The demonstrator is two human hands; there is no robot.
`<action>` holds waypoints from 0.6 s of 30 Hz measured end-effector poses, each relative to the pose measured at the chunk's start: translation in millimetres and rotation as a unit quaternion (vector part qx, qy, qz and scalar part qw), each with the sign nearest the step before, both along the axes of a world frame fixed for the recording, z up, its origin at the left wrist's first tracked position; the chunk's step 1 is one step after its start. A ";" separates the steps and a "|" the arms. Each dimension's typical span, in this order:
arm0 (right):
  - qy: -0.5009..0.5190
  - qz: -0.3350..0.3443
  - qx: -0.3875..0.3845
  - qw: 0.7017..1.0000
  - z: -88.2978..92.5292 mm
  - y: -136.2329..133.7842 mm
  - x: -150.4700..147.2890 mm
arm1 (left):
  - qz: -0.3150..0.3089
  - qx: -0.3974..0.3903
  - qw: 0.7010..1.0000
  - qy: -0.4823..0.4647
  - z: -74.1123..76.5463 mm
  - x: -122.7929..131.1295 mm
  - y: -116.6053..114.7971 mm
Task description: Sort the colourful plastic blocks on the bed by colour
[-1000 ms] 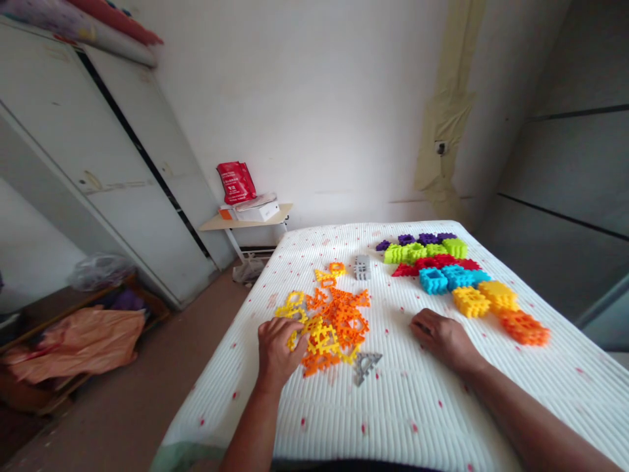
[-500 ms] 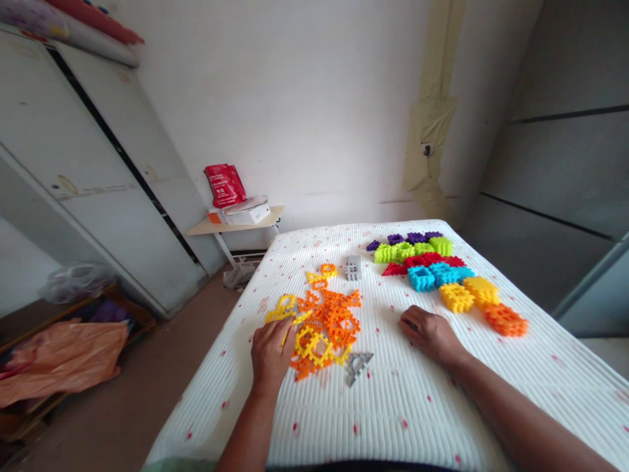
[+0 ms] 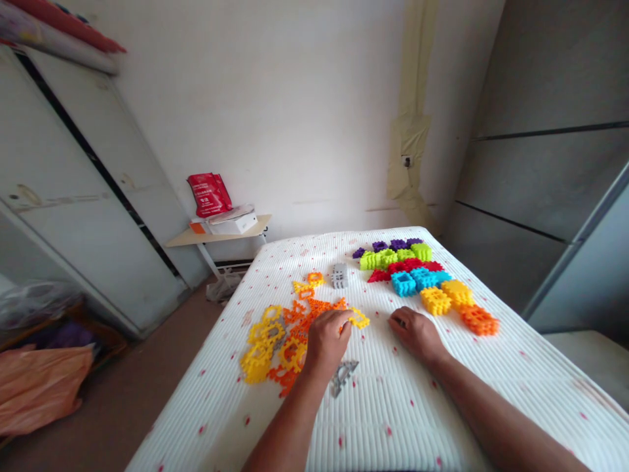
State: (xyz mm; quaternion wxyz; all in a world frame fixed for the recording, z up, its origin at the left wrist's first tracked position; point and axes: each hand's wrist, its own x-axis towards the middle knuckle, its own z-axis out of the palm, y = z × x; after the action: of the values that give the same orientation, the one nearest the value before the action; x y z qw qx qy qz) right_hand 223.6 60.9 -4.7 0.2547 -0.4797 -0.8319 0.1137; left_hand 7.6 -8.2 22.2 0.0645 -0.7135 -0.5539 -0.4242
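My left hand (image 3: 328, 337) is closed on a yellow interlocking toy piece (image 3: 360, 318), pinched at its left end and held over the right side of a loose heap. Orange pieces (image 3: 293, 341) and yellow pieces (image 3: 263, 341) make up that heap, partly hidden under my left hand. My right hand (image 3: 417, 332) rests on the bed with its fingers curled; whether anything is inside them is hidden. A grey triangular piece (image 3: 344, 377) lies beside my left wrist. Beyond the heap stands a grey stack (image 3: 339, 276).
Sorted stacks stand at the right: purple (image 3: 379, 246), lime green (image 3: 396, 256), red (image 3: 407, 267), blue (image 3: 419, 280), yellow (image 3: 446, 296) and orange (image 3: 479, 319). They lie on a white dotted bed cover (image 3: 388, 419). A small table (image 3: 219, 234) with boxes stands past the far left corner.
My left hand has moved right from the heap's left side, carrying a yellow piece. My right hand has stayed in nearly the same place on the bed. The camera view has turned slightly right.
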 end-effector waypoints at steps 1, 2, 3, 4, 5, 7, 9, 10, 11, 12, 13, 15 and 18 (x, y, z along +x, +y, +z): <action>0.007 -0.009 -0.001 1.000 -1.0 1.6 1.4 | -0.015 -0.019 1.000 0.009 -0.8 8.6 5.9; 0.017 -0.018 -0.002 1.000 -2.0 3.1 2.8 | -0.027 -0.037 0.999 0.019 -2.4 15.7 10.9; 0.030 -0.025 -0.003 0.999 -2.9 4.5 4.1 | -0.036 -0.053 0.998 0.028 -4.7 21.4 14.7; 0.042 -0.031 -0.006 0.999 -3.8 5.7 5.2 | -0.043 -0.068 0.996 0.039 -7.5 25.5 17.4; 0.054 -0.034 -0.010 0.998 -4.4 6.5 6.1 | -0.049 -0.083 0.994 0.050 -10.7 28.1 18.9; 0.072 -0.034 -0.016 0.997 -4.7 6.6 6.8 | -0.056 -0.107 0.990 0.079 -16.9 29.2 18.8; 0.086 -0.023 -0.023 0.996 -3.7 4.8 6.0 | -0.048 -0.117 0.985 0.116 -21.2 26.7 15.9; 0.093 -0.013 -0.029 0.995 -2.8 3.5 5.1 | -0.037 -0.116 0.984 0.131 -22.2 24.8 13.9; 0.102 0.000 -0.036 0.994 -1.8 2.0 4.1 | -0.022 -0.114 0.983 0.143 -22.7 22.8 11.9; 0.111 0.017 -0.044 0.993 -0.9 0.5 3.1 | -0.004 -0.112 0.982 0.151 -22.6 20.9 10.1; 0.119 0.038 -0.050 0.991 0.0 -0.8 2.2 | 0.013 -0.110 0.982 0.156 -22.2 19.3 8.6; 0.125 0.088 -0.055 0.987 0.9 -2.4 0.5 | 0.039 -0.105 0.981 0.160 -21.2 16.9 6.9; 0.115 0.149 -0.049 0.981 0.6 -2.5 -3.2 | 0.061 -0.087 0.982 0.157 -20.7 14.8 7.0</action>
State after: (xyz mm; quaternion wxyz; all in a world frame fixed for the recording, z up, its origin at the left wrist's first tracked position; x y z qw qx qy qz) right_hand 220.4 58.3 -4.1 0.3052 -0.3460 -0.8527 0.2450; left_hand 22.4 -1.2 1.5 0.1144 -0.7389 -0.6143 -0.2521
